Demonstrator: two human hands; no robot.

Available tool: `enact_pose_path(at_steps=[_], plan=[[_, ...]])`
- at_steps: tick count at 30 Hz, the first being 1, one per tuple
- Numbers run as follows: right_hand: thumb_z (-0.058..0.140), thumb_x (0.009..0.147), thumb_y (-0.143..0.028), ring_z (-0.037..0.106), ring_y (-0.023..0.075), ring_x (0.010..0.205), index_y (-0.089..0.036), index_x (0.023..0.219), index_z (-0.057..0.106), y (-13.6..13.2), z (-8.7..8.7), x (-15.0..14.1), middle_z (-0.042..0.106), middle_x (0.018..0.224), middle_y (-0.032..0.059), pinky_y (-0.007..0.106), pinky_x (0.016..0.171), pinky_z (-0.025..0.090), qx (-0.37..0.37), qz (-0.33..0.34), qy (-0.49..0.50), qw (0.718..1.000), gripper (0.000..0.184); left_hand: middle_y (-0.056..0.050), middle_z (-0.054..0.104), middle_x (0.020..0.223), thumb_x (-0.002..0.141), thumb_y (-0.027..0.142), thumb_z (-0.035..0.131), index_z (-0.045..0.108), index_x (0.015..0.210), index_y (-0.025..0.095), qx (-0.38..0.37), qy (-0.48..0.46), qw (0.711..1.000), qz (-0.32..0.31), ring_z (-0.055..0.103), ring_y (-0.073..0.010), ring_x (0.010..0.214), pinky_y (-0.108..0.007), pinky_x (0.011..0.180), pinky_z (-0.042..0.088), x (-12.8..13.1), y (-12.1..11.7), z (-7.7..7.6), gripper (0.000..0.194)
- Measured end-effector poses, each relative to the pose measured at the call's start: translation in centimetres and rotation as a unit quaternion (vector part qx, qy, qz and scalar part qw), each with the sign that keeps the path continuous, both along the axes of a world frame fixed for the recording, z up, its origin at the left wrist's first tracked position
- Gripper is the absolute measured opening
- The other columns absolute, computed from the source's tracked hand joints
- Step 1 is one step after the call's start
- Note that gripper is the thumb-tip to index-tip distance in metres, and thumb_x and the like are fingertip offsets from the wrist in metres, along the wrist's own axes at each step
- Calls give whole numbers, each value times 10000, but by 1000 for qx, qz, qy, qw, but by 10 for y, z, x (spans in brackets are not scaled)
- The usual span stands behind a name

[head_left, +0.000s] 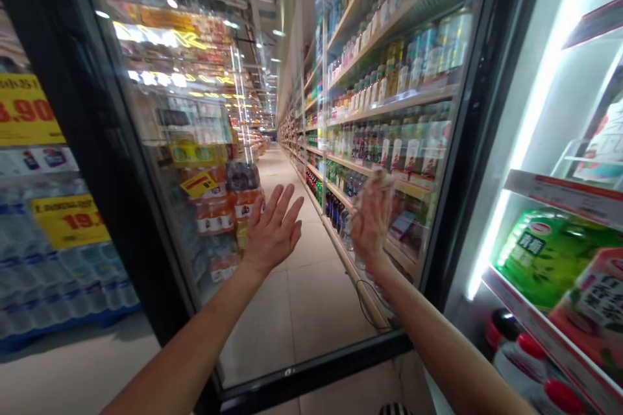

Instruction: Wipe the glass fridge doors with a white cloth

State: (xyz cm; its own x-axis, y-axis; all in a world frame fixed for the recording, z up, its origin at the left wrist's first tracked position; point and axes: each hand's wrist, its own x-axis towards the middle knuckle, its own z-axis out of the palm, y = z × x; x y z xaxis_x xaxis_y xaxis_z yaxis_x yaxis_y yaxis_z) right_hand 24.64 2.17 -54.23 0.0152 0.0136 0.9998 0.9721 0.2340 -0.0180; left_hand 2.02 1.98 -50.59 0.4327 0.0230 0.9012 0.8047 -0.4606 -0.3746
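In front of me stands an open glass door [311, 311] with a black frame. My left hand [273, 230] is held up flat before the pane, fingers spread and holding nothing; whether it touches the glass I cannot tell. To its right, my right hand [370, 227] is raised at the same pane and smeared by motion. Its fingers seem pressed on a pale, crumpled cloth [383, 180], of which only a blurred edge shows above them.
At right, a lit cooler holds a green jug [533, 253], a pink carton [596, 311] and red-capped bottles [533, 343] on shelves. Through and in the glass appear drink shelves [389, 104] and packed bottles [214, 214]. Bottled water [58, 272] is stacked at left.
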Motion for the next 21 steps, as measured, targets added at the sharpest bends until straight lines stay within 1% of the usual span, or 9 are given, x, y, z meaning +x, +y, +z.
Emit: enact_pose_path(at_steps=[3, 5, 7, 9, 12, 14, 17, 19, 21], plan=[[442, 834, -211, 180, 223, 1391, -261, 1337, 391, -8, -19, -35, 480, 1358, 39, 464, 1115, 219, -62, 48, -189, 979, 508, -97, 410, 1379, 823, 245, 516, 372, 1340, 211, 5, 1, 1000, 4, 255, -205, 1345, -413, 1115, 159, -1, 1, 0, 538], [465, 821, -212, 211, 207, 1383, -287, 1312, 421, -7, -28, -20, 497, 1345, 23, 455, 1121, 209, -63, 46, -210, 975, 499, -93, 402, 1385, 824, 244, 510, 368, 1342, 214, -2, 4, 1000, 2, 254, -204, 1345, -412, 1115, 157, -2, 1, 0, 538], [434, 828, -217, 220, 227, 1380, -273, 1343, 380, -2, -29, 18, 458, 1376, 53, 498, 1103, 224, -36, 8, -122, 992, 520, -88, 391, 1393, 827, 242, 501, 362, 1345, 217, -8, 5, 1000, 0, 252, -204, 1346, -416, 1118, 144, -2, -1, 0, 536], [371, 850, -227, 233, 259, 1373, -233, 1387, 305, 5, -21, 53, 391, 1418, 99, 555, 1072, 248, -1, -38, 37, 999, 540, -87, 388, 1395, 830, 238, 494, 364, 1344, 215, -11, 3, 1000, -3, 253, -205, 1345, -418, 1121, 133, -2, -2, 0, 531], [309, 872, -223, 228, 267, 1372, -202, 1418, 223, 9, -5, 56, 325, 1451, 122, 584, 1058, 255, 46, -46, 164, 984, 552, -85, 381, 1398, 832, 234, 490, 357, 1349, 222, -16, -4, 1000, -11, 244, -201, 1348, -414, 1126, 119, -2, -3, 0, 534], [314, 873, -226, 183, 267, 1387, -220, 1423, 205, 6, -3, 24, 322, 1455, 101, 574, 1064, 253, 34, -23, 105, 994, 561, -81, 378, 1400, 831, 234, 491, 349, 1353, 231, -19, -6, 1000, -18, 240, -196, 1349, -410, 1128, 114, -1, -3, 0, 542], [369, 861, -242, 176, 259, 1390, -268, 1414, 226, -1, -13, -21, 376, 1431, 56, 520, 1080, 263, -35, 16, -85, 996, 572, -82, 382, 1398, 826, 234, 498, 353, 1350, 230, -17, -4, 1000, -20, 242, -197, 1348, -410, 1126, 124, -2, -2, 0, 544], [405, 850, -233, 216, 238, 1381, -291, 1404, 245, -3, -22, -20, 415, 1406, 42, 485, 1093, 260, -49, 23, -169, 984, 580, -88, 395, 1389, 823, 235, 501, 367, 1340, 219, -10, 1, 1000, -12, 248, -198, 1346, -411, 1122, 140, -3, -1, 0, 534], [409, 848, -227, 233, 240, 1375, -287, 1404, 246, -1, -28, 8, 411, 1408, 58, 501, 1087, 258, -30, -2, -139, 990, 582, -92, 413, 1377, 823, 233, 501, 387, 1324, 207, -2, 4, 1000, -2, 257, -199, 1342, -413, 1118, 151, -3, -2, 0, 515]])
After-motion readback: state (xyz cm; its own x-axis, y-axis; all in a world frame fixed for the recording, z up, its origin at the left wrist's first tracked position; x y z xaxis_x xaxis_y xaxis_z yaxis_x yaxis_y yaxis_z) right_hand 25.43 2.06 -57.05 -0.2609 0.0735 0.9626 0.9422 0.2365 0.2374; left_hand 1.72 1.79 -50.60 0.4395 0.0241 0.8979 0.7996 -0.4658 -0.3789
